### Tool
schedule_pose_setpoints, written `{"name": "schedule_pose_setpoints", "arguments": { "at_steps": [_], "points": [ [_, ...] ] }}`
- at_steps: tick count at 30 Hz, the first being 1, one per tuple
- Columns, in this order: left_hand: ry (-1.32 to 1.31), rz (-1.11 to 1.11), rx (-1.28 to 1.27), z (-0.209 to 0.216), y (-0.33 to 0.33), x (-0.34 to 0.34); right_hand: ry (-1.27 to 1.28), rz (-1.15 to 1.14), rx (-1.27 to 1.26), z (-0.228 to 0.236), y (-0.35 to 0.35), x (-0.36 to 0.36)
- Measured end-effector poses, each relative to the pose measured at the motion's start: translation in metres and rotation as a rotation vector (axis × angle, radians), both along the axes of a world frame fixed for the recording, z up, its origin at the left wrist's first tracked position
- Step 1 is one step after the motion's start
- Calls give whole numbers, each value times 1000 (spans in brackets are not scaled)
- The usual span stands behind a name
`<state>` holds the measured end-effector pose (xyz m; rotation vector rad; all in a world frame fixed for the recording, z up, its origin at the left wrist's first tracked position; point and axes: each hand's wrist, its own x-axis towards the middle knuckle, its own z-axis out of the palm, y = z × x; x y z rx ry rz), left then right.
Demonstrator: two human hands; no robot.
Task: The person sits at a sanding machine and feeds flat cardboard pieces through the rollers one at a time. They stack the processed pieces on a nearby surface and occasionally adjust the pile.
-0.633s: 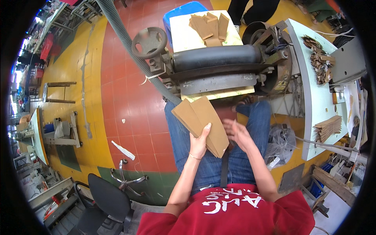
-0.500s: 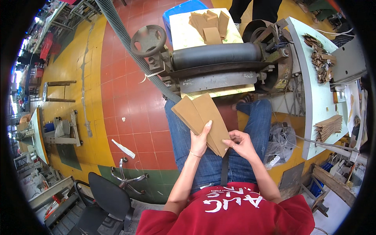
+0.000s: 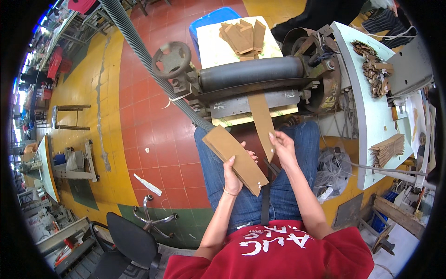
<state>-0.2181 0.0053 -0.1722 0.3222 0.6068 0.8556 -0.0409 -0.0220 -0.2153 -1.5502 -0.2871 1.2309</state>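
Note:
My left hand [image 3: 233,174] is closed round a stack of brown strips [image 3: 236,158] held over my lap. Between the fingers and thumb of my right hand [image 3: 283,148] is the near end of a single brown strip [image 3: 262,118]. Its far end lies on the metal feed plate [image 3: 225,103] of a roller machine, at the slot below the dark roller [image 3: 251,73]. Behind the roller, a loose pile of brown pieces [image 3: 244,37] rests on a pale yellow board [image 3: 211,44].
A handwheel [image 3: 171,60] and a grey ribbed hose [image 3: 134,42] stand left of the roller. To the right, a pale table [image 3: 355,111] bears bundles of brown pieces [image 3: 388,151]. A black chair [image 3: 130,239] is at lower left, and a clear plastic bag [image 3: 332,169] lies by my right leg.
One strip has come off the stack. My right hand has moved it forward onto the feed plate, while my left hand keeps the others slightly lower.

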Motion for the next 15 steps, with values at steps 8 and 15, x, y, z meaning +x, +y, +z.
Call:
{"name": "schedule_pose_setpoints", "arguments": {
  "at_steps": [8,15],
  "points": [
    [288,1,12,9,-1,6,97,-103,-111,3,21,-6],
    [511,112,130,-2,0,8,-57,490,30,44,-56,-20]
  ]
}}
